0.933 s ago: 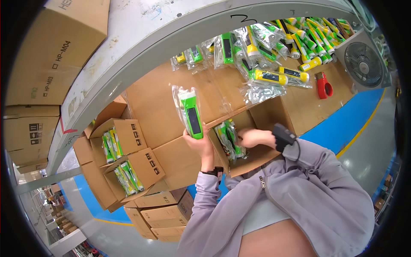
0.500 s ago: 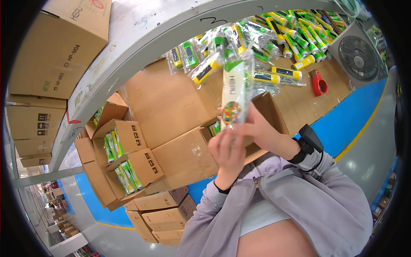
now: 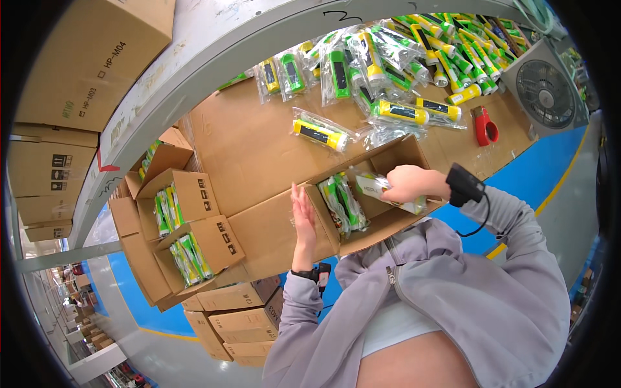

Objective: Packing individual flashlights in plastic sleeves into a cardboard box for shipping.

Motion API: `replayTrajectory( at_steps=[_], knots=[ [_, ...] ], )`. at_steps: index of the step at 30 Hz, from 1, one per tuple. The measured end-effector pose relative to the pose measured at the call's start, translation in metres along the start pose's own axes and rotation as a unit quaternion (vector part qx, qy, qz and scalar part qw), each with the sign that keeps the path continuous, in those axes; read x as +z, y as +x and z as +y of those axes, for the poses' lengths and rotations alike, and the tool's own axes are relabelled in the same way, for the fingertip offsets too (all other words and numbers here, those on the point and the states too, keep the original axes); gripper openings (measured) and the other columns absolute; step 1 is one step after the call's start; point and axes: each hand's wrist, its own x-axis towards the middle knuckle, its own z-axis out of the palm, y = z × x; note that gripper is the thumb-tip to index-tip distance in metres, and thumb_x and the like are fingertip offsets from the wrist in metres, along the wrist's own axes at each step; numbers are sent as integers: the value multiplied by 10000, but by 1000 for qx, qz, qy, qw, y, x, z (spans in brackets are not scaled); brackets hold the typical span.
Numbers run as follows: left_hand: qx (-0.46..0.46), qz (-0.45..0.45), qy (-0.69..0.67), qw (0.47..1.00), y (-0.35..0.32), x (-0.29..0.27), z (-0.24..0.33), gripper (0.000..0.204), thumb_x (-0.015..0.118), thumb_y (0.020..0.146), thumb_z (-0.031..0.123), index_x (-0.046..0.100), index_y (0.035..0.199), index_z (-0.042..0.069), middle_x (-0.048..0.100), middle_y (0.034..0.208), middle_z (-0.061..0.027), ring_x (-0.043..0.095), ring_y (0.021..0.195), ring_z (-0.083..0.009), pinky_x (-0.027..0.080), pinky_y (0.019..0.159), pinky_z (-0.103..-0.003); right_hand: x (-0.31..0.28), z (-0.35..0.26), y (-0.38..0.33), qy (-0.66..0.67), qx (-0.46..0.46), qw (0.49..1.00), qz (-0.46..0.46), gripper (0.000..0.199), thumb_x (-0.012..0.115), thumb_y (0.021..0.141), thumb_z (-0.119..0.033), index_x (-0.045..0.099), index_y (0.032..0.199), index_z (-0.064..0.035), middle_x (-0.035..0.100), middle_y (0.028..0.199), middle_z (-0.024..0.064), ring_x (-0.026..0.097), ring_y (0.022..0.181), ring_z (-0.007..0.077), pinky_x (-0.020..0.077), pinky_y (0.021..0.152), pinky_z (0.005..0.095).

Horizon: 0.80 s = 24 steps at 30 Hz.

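Note:
My right hand [image 3: 407, 183] is closed on a bagged flashlight [image 3: 369, 186] in a white and green sleeve, held inside an open cardboard box [image 3: 388, 231]. Several more bagged flashlights [image 3: 343, 204] stand packed side by side along the left part of that box. My left hand [image 3: 303, 212], fingers stretched out and holding nothing, is at the box's left edge; I cannot tell if it touches. Beyond the box a single bagged yellow flashlight [image 3: 319, 133] with a dark panel lies on the cardboard-covered table [image 3: 249, 145].
A heap of green and yellow flashlights [image 3: 401, 71] covers the table's far side. At right are a red tape dispenser [image 3: 484, 126] and a grey fan [image 3: 546, 96]. Filled boxes [image 3: 204, 194] stand left; closed cartons [image 3: 242, 321] sit below. A grey frame beam [image 3: 259, 35] arches over the left.
Both hands held the sleeved flashlight above the box; my right hand has lowered it inside, while my left let go and moved left. The bagged yellow flashlight now lies nearer, apart from the heap.

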Motion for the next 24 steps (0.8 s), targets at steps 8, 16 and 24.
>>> replayTrajectory(
  at_steps=[8,16,24],
  knots=[
    [-134,-155,-92,974,-38,28,-88,740,197,886,650,135,1429,151,274,1435,-67,360,1249,-226,314,1008,-388,64,-9,79,51,65,983,165,445,484,844,-281,443,1037,118,629,826,230,623,780,374,496,709,429],
    [-63,-61,127,988,72,-31,-62,340,504,901,168,405,1204,47,530,1120,-116,528,1005,-219,425,867,-370,33,-1,71,-26,44,998,34,483,482,858,-320,418,1091,98,630,878,224,622,835,360,491,720,414],
    [372,-299,553,683,202,59,17,787,734,589,123,377,1289,103,367,1336,-137,327,1245,-330,242,1044,-455,88,19,116,21,135,990,35,501,627,704,-88,383,1104,90,631,894,246,640,844,362,513,676,388]
  ],
)
